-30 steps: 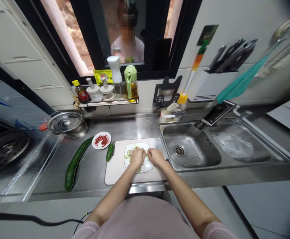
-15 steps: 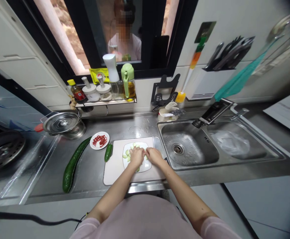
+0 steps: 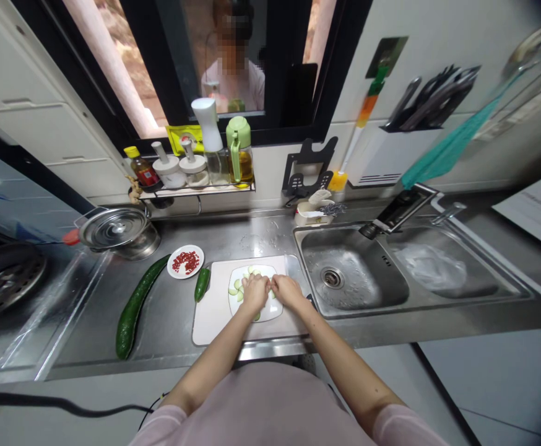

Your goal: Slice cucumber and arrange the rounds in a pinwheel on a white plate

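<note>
A white plate with several pale green slices lies on the light cutting board. Over the plate's middle is my left hand, its fingers bent. My right hand is closed at the plate's right side, fingertips meeting those of my left hand. Whatever is between the fingertips is too small to make out. A short green cucumber piece rests at the board's upper left edge. Farther left are a small white dish of red bits and a long cucumber.
The double sink with its black faucet is to the right. A lidded steel pot stands at the back left. Bottles and jars fill a rack below the window. A dark handle shows at the board's right edge.
</note>
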The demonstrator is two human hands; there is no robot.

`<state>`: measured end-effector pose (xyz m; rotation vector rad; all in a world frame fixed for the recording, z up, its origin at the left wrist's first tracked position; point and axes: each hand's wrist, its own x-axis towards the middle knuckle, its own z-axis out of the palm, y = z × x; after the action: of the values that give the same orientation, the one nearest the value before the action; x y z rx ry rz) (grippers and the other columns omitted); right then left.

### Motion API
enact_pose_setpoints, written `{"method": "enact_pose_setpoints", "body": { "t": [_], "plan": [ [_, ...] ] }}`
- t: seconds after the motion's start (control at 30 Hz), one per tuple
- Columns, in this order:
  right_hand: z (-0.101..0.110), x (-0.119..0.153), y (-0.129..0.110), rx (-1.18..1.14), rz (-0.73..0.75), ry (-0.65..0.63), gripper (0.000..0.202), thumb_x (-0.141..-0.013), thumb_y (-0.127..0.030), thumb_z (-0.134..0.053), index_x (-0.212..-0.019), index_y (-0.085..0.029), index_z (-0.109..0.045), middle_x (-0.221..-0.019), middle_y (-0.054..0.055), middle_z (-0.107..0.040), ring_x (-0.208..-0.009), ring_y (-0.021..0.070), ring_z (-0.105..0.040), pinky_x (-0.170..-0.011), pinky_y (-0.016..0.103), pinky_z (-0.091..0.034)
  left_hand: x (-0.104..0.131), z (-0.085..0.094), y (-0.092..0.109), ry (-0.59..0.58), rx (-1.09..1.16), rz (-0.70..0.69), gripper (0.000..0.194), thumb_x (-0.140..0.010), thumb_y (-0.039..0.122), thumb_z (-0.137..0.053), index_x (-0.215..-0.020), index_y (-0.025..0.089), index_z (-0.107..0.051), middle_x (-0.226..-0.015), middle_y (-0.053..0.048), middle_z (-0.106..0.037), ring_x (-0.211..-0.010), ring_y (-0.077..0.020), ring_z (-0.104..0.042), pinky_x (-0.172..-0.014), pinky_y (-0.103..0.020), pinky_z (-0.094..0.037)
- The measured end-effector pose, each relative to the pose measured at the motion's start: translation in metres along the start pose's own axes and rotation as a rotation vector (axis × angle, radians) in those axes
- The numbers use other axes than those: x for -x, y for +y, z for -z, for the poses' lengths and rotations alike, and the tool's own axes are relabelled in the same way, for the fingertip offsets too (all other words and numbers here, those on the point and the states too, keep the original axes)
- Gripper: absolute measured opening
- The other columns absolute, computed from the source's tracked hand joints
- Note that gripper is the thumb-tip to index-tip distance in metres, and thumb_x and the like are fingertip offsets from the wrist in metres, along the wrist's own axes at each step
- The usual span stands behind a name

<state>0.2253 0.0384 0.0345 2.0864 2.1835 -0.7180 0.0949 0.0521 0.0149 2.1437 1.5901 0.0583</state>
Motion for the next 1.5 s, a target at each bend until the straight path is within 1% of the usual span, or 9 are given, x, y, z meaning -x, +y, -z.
{"method": "enact_pose_setpoints", "body": {
  "t": [0.13,0.37,0.53,0.67,0.73,1.0,1.27,1.37,1.5],
  "plan": [
    [-0.001,0.0,0.001,-0.012,0.004,0.01,0.018,-0.092,-0.024,-0.046,-0.098,-0.019,-0.062,-0.103,0.008,-0.068,-0.093,0.0177,-0.061,-0.069,0.024,-0.034,0.001,0.0,-0.001,0.012,0.006,-0.002,0.023,-0.093,0.028,-0.043,-0.093,0.021,-0.065,-0.105,-0.01,-0.062,-0.11,-0.027,-0.048,-0.09,-0.041,-0.029],
    [0.003,0.002,0.009,-0.072,-0.021,0.074,0.018,-0.09,-0.023,-0.046,-0.098,-0.019,-0.063,-0.098,0.006,-0.069,-0.087,0.0171,-0.06,-0.066,0.024,-0.03,0.001,0.002,0.0,0.011,0.037,0.029,0.022,-0.092,0.027,-0.045,-0.092,0.021,-0.066,-0.104,-0.009,-0.063,-0.109,-0.0261,-0.049,-0.09,-0.041,-0.028],
    [0.003,0.008,0.012,-0.109,-0.035,0.084,0.017,-0.088,-0.022,-0.049,-0.096,-0.019,-0.064,-0.093,0.006,-0.069,-0.085,0.0167,-0.059,-0.065,0.024,-0.029,0.003,0.005,0.0,0.017,0.06,0.058,0.02,-0.091,0.026,-0.047,-0.092,0.021,-0.067,-0.104,-0.01,-0.064,-0.109,-0.0262,-0.049,-0.09,-0.041,-0.028],
    [0.0,0.014,0.013,-0.165,-0.042,0.123,0.016,-0.088,-0.024,-0.051,-0.095,-0.019,-0.064,-0.087,0.004,-0.068,-0.08,0.0158,-0.058,-0.063,0.023,-0.028,0.006,0.01,0.0,0.054,0.078,0.058,0.021,-0.091,0.025,-0.046,-0.091,0.022,-0.067,-0.104,-0.009,-0.065,-0.106,-0.0252,-0.051,-0.088,-0.04,-0.028],
    [0.0,0.017,0.015,-0.201,-0.048,0.157,0.016,-0.088,-0.024,-0.051,-0.094,-0.019,-0.064,-0.083,0.004,-0.067,-0.076,0.0152,-0.056,-0.062,0.023,-0.028,0.007,0.014,-0.003,0.095,0.099,0.072,0.02,-0.09,0.026,-0.047,-0.09,0.022,-0.067,-0.102,-0.008,-0.066,-0.104,-0.0243,-0.052,-0.087,-0.039,-0.028],
    [0.0,0.025,0.025,-0.351,-0.045,0.311,0.017,-0.086,-0.025,-0.049,-0.087,-0.019,-0.064,-0.072,0.002,-0.062,-0.067,0.0143,-0.053,-0.06,0.022,-0.029,0.017,0.028,-0.023,0.343,0.294,0.19,0.015,-0.088,0.027,-0.051,-0.088,0.024,-0.066,-0.099,-0.005,-0.067,-0.103,-0.0234,-0.053,-0.086,-0.038,-0.028],
    [-0.008,0.028,0.03,-0.445,0.01,0.373,0.023,-0.082,-0.034,-0.045,-0.08,-0.019,-0.062,-0.06,0.0,-0.055,-0.057,0.015,-0.05,-0.055,0.023,-0.03,0.028,0.035,-0.032,0.508,0.408,0.228,0.015,-0.087,0.031,-0.055,-0.088,0.024,-0.068,-0.094,-0.004,-0.068,-0.095,-0.0215,-0.055,-0.086,-0.037,-0.03],
    [-0.008,0.028,0.032,-0.47,0.03,0.388,0.027,-0.081,-0.039,-0.043,-0.079,-0.019,-0.062,-0.057,-0.001,-0.054,-0.055,0.0153,-0.049,-0.054,0.024,-0.031,0.027,0.04,-0.043,0.57,0.421,0.266,0.014,-0.086,0.03,-0.056,-0.088,0.024,-0.068,-0.092,-0.004,-0.069,-0.092,-0.0205,-0.056,-0.085,-0.036,-0.03],
    [-0.006,0.028,0.034,-0.496,0.063,0.413,0.034,-0.081,-0.046,-0.042,-0.079,-0.018,-0.062,-0.055,-0.001,-0.053,-0.052,0.0158,-0.048,-0.053,0.025,-0.033,0.023,0.049,-0.07,0.633,0.414,0.335,0.014,-0.085,0.029,-0.056,-0.087,0.023,-0.069,-0.094,-0.005,-0.069,-0.093,-0.0213,-0.056,-0.085,-0.035,-0.031]
  ]
}}
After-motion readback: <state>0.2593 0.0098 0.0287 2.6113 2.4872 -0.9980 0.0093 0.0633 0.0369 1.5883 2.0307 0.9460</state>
